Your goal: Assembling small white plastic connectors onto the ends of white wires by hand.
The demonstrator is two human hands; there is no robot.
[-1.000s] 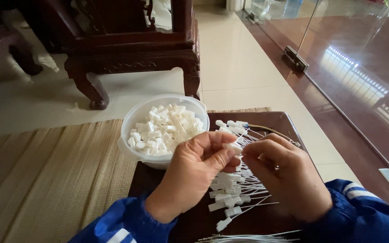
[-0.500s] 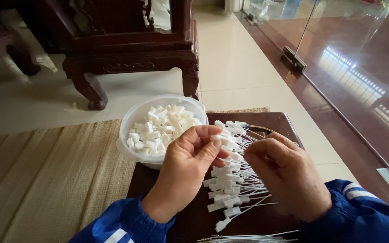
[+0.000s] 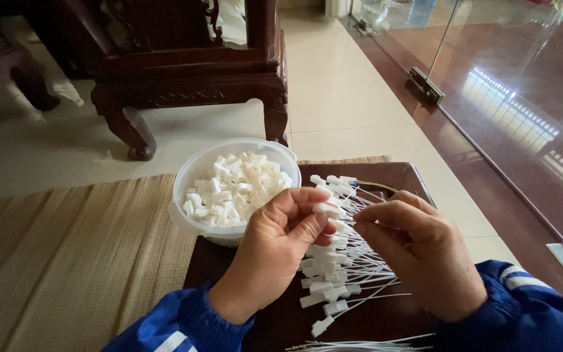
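a: so the left hand (image 3: 275, 251) is pinched shut on one small white plastic connector (image 3: 326, 209), thumb and fingertips around it, right in front of the clear plastic bowl (image 3: 193, 178). the right hand (image 3: 418, 254) is just beside it with fingers curled in. looks like it's pinching a thin white wire (image 3: 350, 226) at the connector, but the fingertips hide the actual grip, so can't tell for sure.

b: and what's around the bowl?

a: the bowl's full of loose white connectors (image 3: 236, 189). right of it and a bit nearer the person, a fanned row of finished wires with connectors on the ends (image 3: 340, 287) lies on a dark wooden board (image 3: 405, 179). the bowl sits half on that board, half on the woven straw mat (image 3: 79, 261) to its left. behind the bowl stands a carved dark wood chair (image 3: 197, 72) on pale floor tiles (image 3: 340, 98). both sleeves (image 3: 529, 306) are blue.
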